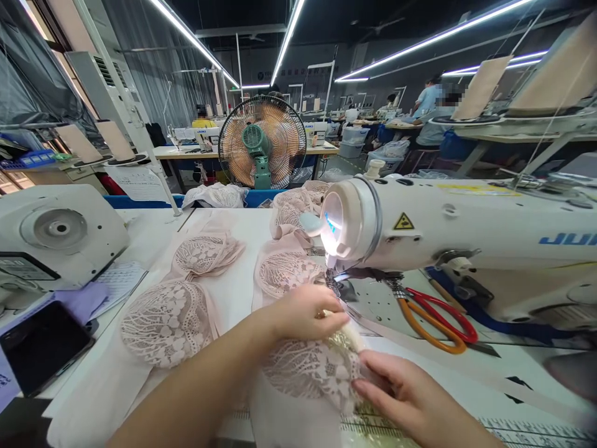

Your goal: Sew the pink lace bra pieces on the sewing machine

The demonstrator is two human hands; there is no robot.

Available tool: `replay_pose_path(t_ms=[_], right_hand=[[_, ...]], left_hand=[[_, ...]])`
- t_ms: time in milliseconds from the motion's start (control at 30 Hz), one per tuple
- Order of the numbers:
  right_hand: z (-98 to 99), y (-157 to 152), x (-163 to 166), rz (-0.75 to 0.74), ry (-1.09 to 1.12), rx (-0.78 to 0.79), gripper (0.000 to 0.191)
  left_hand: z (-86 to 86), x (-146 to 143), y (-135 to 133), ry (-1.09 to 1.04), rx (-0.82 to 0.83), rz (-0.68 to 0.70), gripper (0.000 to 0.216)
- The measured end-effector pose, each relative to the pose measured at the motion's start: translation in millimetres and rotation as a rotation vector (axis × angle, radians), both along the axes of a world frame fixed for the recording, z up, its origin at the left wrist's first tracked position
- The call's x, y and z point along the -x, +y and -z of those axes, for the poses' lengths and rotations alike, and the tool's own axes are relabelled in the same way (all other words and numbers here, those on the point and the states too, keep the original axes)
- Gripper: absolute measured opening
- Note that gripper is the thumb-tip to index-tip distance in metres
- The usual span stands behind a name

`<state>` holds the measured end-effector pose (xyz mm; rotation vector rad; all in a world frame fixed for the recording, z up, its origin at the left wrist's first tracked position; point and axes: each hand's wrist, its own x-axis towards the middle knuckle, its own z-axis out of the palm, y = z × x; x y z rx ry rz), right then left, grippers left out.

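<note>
A pale pink lace bra [310,370] lies under my hands, just in front of the sewing machine [420,218]. My left hand [308,311] reaches across from the left, fingers closed on the bra's edge close to the lit needle area [332,274]. Lower right, my right hand [405,389] pinches the same edge between thumb and fingers. A narrow pale strip [396,336] runs rightward from near the needle. Joined lace cups [284,270] continue behind my left hand toward the back. To the left rests another lace bra [165,320].
Orange-and-red-handled scissors [433,323] lie beneath the machine arm. A black phone [46,345] rests at left beside a second machine head [60,233]. A large fan [261,140] stands behind the table. Printed ruler marks [527,429] cross the front. Other people sit farther back.
</note>
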<state>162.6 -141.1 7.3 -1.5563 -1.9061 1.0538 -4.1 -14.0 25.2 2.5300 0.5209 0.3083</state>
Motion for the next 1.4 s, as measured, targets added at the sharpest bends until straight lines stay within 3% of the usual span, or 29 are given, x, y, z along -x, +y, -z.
replay_pose_path(t_ms=[100, 200, 267, 333, 367, 433, 533, 667, 800, 900, 1000, 1200, 1300, 1400], right_hand=[[0.3, 10.5, 4.6, 0.153, 0.001, -0.163, 0.024], [9.4, 18.9, 6.9, 0.458, 0.062, -0.236, 0.032], [18.8, 17.0, 9.9, 0.576, 0.155, -0.208, 0.059], [27.8, 8.6, 15.9, 0.553, 0.238, -0.143, 0.078], [31.2, 3.3, 19.9, 0.502, 0.248, -0.129, 0.078], [34.7, -5.7, 28.1, 0.359, 0.206, -0.156, 0.061], [32.4, -7.4, 33.9, 0.237, 0.108, -0.225, 0.036], [28.8, 5.9, 24.3, 0.317, -0.033, -0.215, 0.037], [35.2, 13.9, 9.9, 0.296, -0.181, -0.19, 0.04], [39.5, 14.7, 3.8, 0.252, -0.233, -0.15, 0.045], [38.3, 14.2, 3.1, 0.23, -0.252, -0.119, 0.049], [31.9, 14.1, 5.9, 0.202, -0.246, -0.087, 0.052], [32.0, 14.9, 4.7, 0.189, -0.251, -0.066, 0.054], [32.5, 15.2, 2.8, 0.196, -0.259, -0.034, 0.054]], left_hand=[[-3.6, -1.9, -6.2, 0.124, 0.387, 0.137, 0.029], [6.1, -3.4, -0.3, 0.014, 0.579, 0.034, 0.024], [15.6, -4.4, 6.7, -0.194, 0.75, -0.07, 0.016], [23.2, -5.5, 12.8, -0.366, 0.915, -0.18, 0.013], [25.6, -6.0, 15.0, -0.422, 0.97, -0.228, 0.015], [27.3, -6.8, 17.8, -0.484, 1.009, -0.293, 0.02], [25.0, -6.6, 18.6, -0.387, 0.813, -0.428, 0.028], [23.4, -6.7, 13.5, -0.148, 0.326, -0.602, 0.014], [25.1, -9.9, 3.9, 0.151, -0.094, -0.494, 0.035], [24.1, -11.6, -0.4, 0.259, -0.267, -0.411, 0.028], [21.1, -12.4, -1.8, 0.277, -0.292, -0.407, 0.02], [17.6, -17.5, -1.8, 0.315, -0.25, -0.498, 0.024], [17.0, -22.5, -1.8, 0.34, -0.126, -0.58, 0.018], [15.0, -25.8, -4.6, 0.342, -0.054, -0.657, 0.026]])
